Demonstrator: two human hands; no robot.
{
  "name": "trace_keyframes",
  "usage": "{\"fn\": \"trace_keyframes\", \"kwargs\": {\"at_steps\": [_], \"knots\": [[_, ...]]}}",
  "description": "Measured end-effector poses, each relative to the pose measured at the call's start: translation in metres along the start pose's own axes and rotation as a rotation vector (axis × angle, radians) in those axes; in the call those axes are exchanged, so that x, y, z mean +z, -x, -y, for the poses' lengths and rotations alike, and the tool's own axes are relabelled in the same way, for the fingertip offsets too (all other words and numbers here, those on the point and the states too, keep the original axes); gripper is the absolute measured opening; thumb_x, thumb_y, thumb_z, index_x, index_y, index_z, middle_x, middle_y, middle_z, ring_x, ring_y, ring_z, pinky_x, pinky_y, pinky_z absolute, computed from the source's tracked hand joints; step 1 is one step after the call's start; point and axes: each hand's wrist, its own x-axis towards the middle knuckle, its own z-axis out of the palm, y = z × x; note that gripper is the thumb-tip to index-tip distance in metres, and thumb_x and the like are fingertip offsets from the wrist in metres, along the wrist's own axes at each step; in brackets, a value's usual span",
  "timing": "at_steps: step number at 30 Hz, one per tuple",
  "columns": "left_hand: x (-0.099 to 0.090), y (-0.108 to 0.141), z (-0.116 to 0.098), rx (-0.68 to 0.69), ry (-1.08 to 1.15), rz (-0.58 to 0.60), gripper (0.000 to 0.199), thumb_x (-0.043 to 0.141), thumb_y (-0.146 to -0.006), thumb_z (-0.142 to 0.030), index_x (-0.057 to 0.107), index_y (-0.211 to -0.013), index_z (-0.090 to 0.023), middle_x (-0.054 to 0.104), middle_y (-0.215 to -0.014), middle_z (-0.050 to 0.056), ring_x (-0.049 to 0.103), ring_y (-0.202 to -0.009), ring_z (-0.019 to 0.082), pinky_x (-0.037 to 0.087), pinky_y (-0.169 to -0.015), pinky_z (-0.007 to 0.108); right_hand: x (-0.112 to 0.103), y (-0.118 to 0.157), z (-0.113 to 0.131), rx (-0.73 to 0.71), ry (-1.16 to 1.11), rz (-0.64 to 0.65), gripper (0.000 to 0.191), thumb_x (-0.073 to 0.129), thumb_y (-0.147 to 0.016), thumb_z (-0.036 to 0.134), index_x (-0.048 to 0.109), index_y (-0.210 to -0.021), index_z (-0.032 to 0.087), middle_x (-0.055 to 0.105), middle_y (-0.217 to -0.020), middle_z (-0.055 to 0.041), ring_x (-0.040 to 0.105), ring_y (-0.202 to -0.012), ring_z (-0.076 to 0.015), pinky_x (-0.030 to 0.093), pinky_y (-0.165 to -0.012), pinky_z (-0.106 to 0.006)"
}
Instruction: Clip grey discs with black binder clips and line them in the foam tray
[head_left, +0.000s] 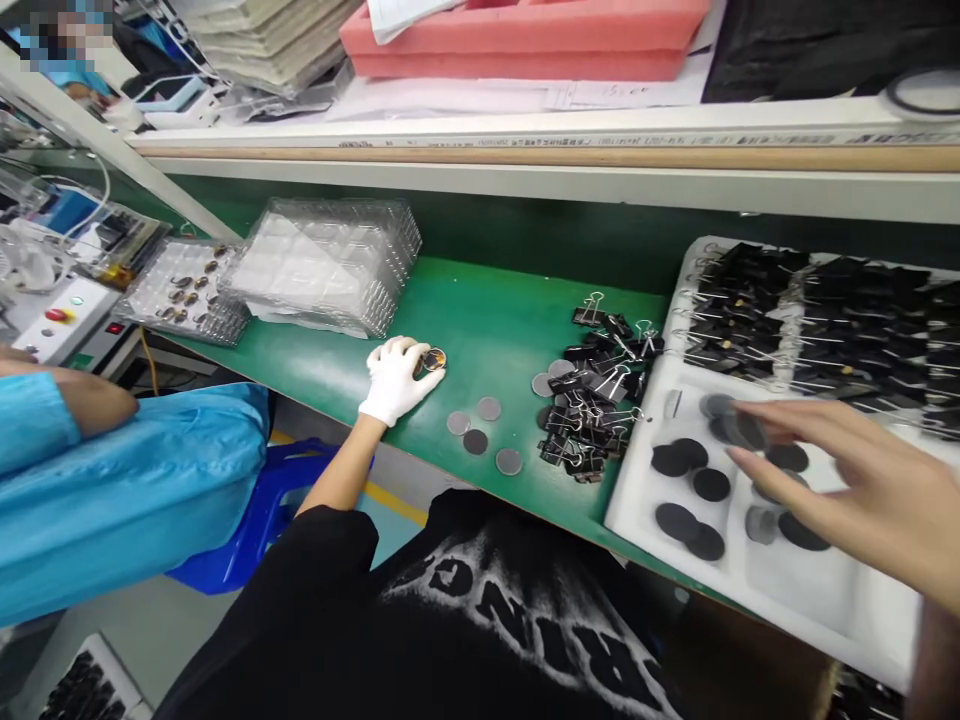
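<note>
My left hand (396,380), in a white glove, rests on the green bench with its fingers curled round a small round metal-rimmed part (434,359) with an amber inside. My right hand (862,480), bare and slightly blurred, is above the white tray (637,490). Between its thumb and fingers is a dark grey disc (748,432). Black discs (679,522) lie in the tray's near compartments, some overlapping. Several loose grey discs (508,461) lie on the bench between my hands, beside a heap of black binder clips (592,400).
Rows of binder clips (742,310) fill the tray's far part. Clear plastic trays (330,260) are stacked at the back left, near a tray of round parts (187,290). A shelf (525,185) overhangs the bench. A person in a blue garment (150,480) sits at the left.
</note>
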Motion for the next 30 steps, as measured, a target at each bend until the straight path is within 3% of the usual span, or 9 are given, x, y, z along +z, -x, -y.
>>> {"fn": "trace_keyframes", "kwargs": {"at_steps": [3,6,10,13,16,18,24,27,30], "knots": [[0.009,-0.029,-0.028,0.082,0.019,-0.007,0.044,0.070,-0.094,-0.059,0.075,-0.123,-0.027,0.072,-0.136,0.014,0.053,-0.142,0.036,0.022,-0.123,0.056,0.015,-0.035,0.035,-0.091,-0.112,0.177,0.037,0.059,-0.099,0.064,0.082,-0.112,0.038,0.080,-0.114,-0.0093,0.077,-0.094,-0.0303,0.062,-0.074,-0.046],[0.014,-0.065,-0.048,0.184,0.014,-0.033,0.041,0.069,-0.094,-0.061,0.077,-0.113,-0.026,0.075,-0.128,0.014,0.054,-0.139,0.039,0.018,-0.123,0.060,0.042,-0.082,0.061,-0.096,-0.243,0.335,0.045,0.057,-0.100,0.065,0.084,-0.100,0.029,0.082,-0.097,-0.0085,0.077,-0.086,-0.0289,0.061,-0.079,-0.045],[0.012,-0.100,-0.084,0.269,-0.118,-0.004,0.046,0.068,-0.094,-0.060,0.079,-0.108,-0.018,0.075,-0.115,0.020,0.058,-0.123,0.042,0.028,-0.113,0.061,0.088,-0.144,0.075,0.106,-0.574,0.483,0.037,0.070,-0.095,0.057,0.082,-0.105,0.023,0.083,-0.099,-0.0081,0.078,-0.082,-0.0242,0.063,-0.077,-0.038],[0.011,-0.108,-0.113,0.294,-0.171,0.071,0.053,0.066,-0.096,-0.061,0.077,-0.113,-0.011,0.072,-0.116,0.025,0.060,-0.117,0.044,0.037,-0.097,0.056,0.115,-0.177,0.076,0.159,-0.564,0.454,0.029,0.072,-0.097,0.047,0.083,-0.101,0.020,0.083,-0.097,-0.0090,0.078,-0.085,-0.0233,0.063,-0.077,-0.036],[0.017,-0.108,-0.129,0.284,-0.120,0.119,0.059,0.062,-0.099,-0.065,0.074,-0.116,-0.010,0.071,-0.115,0.026,0.062,-0.113,0.043,0.038,-0.087,0.051,0.132,-0.194,0.073,-0.077,-0.282,0.307,0.020,0.076,-0.096,0.037,0.087,-0.101,0.021,0.083,-0.100,-0.0092,0.076,-0.087,-0.0246,0.062,-0.085,-0.041],[0.021,-0.108,-0.130,0.285,-0.100,0.118,0.061,0.062,-0.099,-0.068,0.074,-0.116,-0.011,0.071,-0.113,0.026,0.062,-0.112,0.043,0.038,-0.088,0.051,0.141,-0.198,0.070,-0.271,-0.124,0.285,0.016,0.077,-0.095,0.028,0.088,-0.104,0.022,0.083,-0.107,-0.0099,0.076,-0.093,-0.0257,0.060,-0.091,-0.042],[0.029,-0.110,-0.122,0.309,-0.071,0.122,0.061,0.062,-0.098,-0.069,0.073,-0.115,-0.012,0.072,-0.112,0.025,0.062,-0.111,0.044,0.036,-0.090,0.052,0.160,-0.199,0.070,-0.589,0.184,0.481,0.024,0.066,-0.100,0.016,0.087,-0.109,0.023,0.081,-0.114,-0.0106,0.075,-0.103,-0.0269,0.059,-0.087,-0.040],[0.029,-0.108,-0.124,0.308,-0.066,0.117,0.059,0.062,-0.099,-0.067,0.072,-0.117,-0.011,0.072,-0.113,0.024,0.062,-0.112,0.043,0.035,-0.091,0.051,0.163,-0.201,0.069,-0.747,0.178,0.533,0.033,0.057,-0.101,0.008,0.086,-0.115,0.019,0.079,-0.127,-0.0152,0.072,-0.118,-0.0294,0.061,-0.101,-0.046],[0.029,-0.107,-0.125,0.313,-0.069,0.118,0.059,0.061,-0.100,-0.065,0.072,-0.119,-0.010,0.072,-0.115,0.024,0.062,-0.114,0.043,0.035,-0.091,0.051,0.161,-0.202,0.066,-0.787,0.104,0.593,0.045,0.052,-0.097,0.000,0.083,-0.123,0.017,0.077,-0.136,-0.0155,0.070,-0.129,-0.0290,0.059,-0.111,-0.050]]}}
